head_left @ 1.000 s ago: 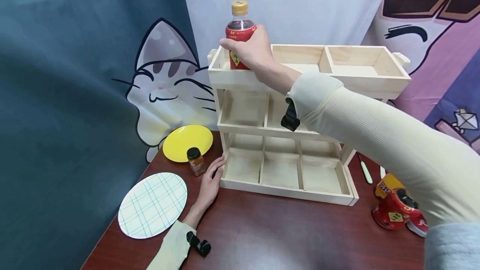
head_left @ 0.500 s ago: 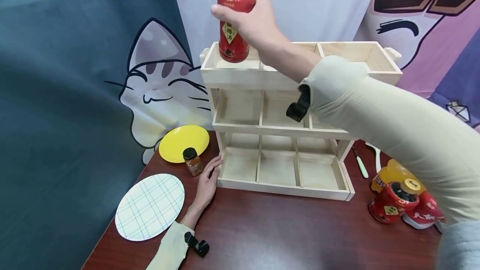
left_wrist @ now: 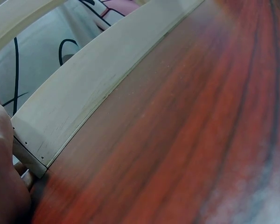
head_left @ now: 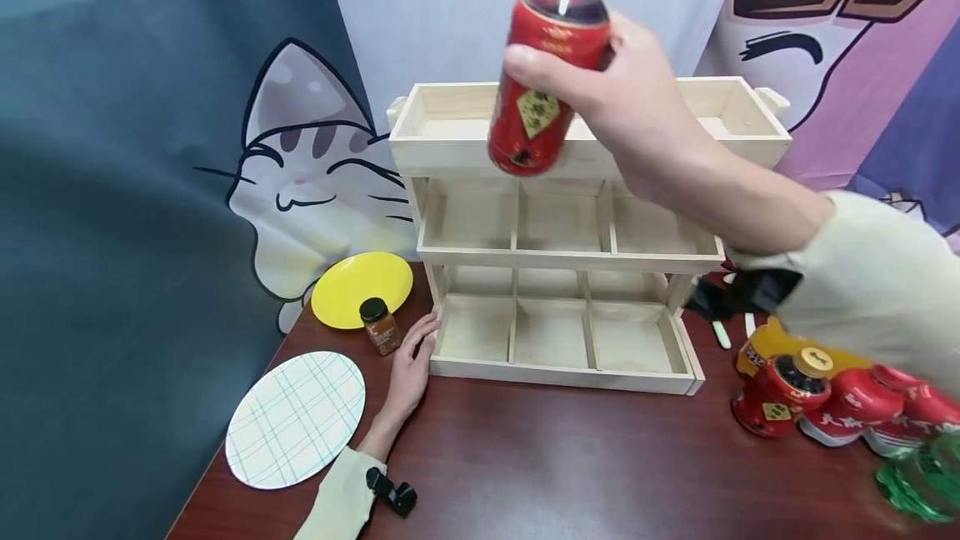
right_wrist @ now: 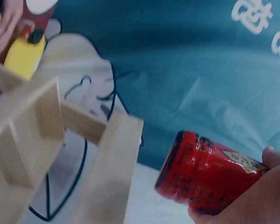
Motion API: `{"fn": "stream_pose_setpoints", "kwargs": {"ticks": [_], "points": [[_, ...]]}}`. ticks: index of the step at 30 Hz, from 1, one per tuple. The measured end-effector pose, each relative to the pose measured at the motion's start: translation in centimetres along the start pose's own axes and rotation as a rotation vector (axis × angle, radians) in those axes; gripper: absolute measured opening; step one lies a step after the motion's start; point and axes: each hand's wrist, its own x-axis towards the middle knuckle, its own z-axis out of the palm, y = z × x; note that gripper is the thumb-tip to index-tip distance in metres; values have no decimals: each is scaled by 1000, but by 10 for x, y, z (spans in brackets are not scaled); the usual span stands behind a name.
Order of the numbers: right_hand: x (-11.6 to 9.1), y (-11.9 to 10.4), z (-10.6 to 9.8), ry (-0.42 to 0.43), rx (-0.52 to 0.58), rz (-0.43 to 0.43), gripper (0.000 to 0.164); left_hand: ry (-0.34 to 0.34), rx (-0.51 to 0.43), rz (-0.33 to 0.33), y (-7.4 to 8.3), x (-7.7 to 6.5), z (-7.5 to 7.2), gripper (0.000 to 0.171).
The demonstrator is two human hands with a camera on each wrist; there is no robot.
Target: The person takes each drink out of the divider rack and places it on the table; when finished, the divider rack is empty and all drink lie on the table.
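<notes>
My right hand grips a red-labelled drink bottle with a gold cap, thumb across its front. Tilted, the bottle hangs in the air before the top tier of a three-tier wooden rack. In the right wrist view the bottle's base points toward the rack's top end, apart from it. My left hand rests against the lower left side of the rack, fingers extended along it. Only part of that hand shows in the left wrist view, beside the rack's bottom corner.
Left of the rack are a yellow plate, a small black-lidded jar and a checked white plate. At right stand another red-labelled bottle, an orange drink bottle, red-and-white bottles and a green bottle.
The right hand has lifted the red-labelled bottle out of the top left compartment, then carried it right and nearer, tilting it. The left hand stays at the rack's side.
</notes>
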Motion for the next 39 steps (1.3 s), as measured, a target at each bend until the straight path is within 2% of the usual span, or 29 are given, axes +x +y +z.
{"fn": "stream_pose_setpoints", "kwargs": {"ticks": [2, 4, 7, 10, 12, 17, 20, 27, 29, 31, 33, 36, 39], "points": [[-17, 4, -6, -28, 21, -15, 48, 6, 7, 6, -1, 0, 0, 34], [-36, 8, -12, -39, -31, 8, 48, 7, 10, 11, -1, 0, 0, 34], [-62, 21, -22, -59, -193, 64, 45, 5, 6, 23, -1, -1, 0, 34], [-87, 43, -32, -81, -376, 117, 45, -1, 2, 27, 1, -1, 0, 32], [-105, 62, -39, -95, -438, 150, 47, -8, -16, 11, 7, -3, 0, 31], [-148, 108, -56, -88, -479, 223, 51, -15, -48, -9, 26, -4, 0, 30], [-169, 134, -65, -61, -502, 246, 54, -16, -41, 2, 31, -4, 0, 30], [-208, 203, -85, 25, -566, 297, 67, -10, -12, 9, 24, -2, 1, 29], [-218, 220, -90, 61, -577, 356, 68, -10, -4, -7, 18, -1, 1, 30], [-227, 232, -97, 98, -603, 475, 70, -9, 14, -17, 10, -1, 2, 31], [-236, 241, -104, 125, -594, 616, 79, -8, 30, -24, 4, -2, 2, 32], [-248, 248, -115, 170, -612, 779, 90, -10, 38, -22, 2, -2, 1, 33], [-258, 253, -126, 212, -642, 823, 94, -7, 4, -25, 9, -2, -1, 31]]}}
